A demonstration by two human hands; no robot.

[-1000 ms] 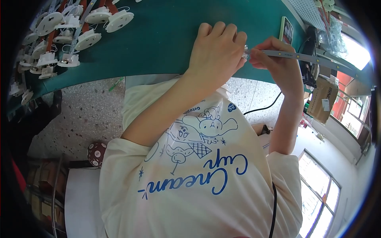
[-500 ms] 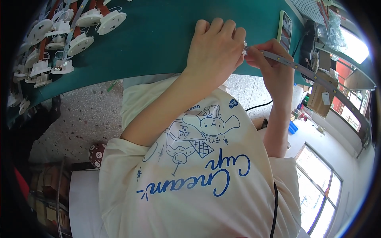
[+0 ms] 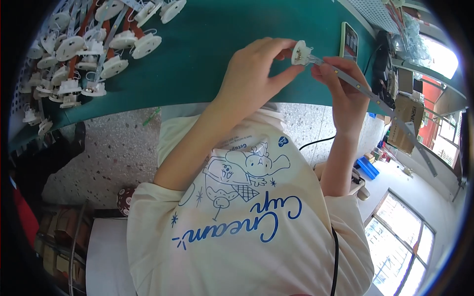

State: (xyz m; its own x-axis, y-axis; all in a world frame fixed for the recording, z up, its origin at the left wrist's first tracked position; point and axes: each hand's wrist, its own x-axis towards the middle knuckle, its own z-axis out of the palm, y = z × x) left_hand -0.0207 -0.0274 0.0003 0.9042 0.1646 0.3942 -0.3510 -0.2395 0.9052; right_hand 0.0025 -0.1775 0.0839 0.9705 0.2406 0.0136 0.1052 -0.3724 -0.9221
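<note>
Over the green tabletop (image 3: pixel 187 64), my right hand (image 3: pixel 348 89) pinches a long, narrow LED strip (image 3: pixel 368 91) close to its near end. The strip slants away to the right, past the table. Thin wires join its end to a small white round plastic fitting (image 3: pixel 299 54) with a raised block on one face. My left hand (image 3: pixel 259 69) is at the fitting's left side, thumb below and fingers above, with its fingertips at the rim. Part of its finger grip is hidden behind the disc.
Many similar white fittings on strips (image 3: pixel 91 49) lie piled at the table's far left. A phone (image 3: pixel 349 42) in a pale case lies at the right. Beyond it are a cardboard box (image 3: pixel 407 123) and a blue bin (image 3: pixel 368 167). A black cable (image 3: pixel 335 261) hangs along my shirt.
My left hand has turned and shifted down and left, uncovering the white fitting it had hidden. The right hand still pinches the strip. The whole view has shifted slightly.
</note>
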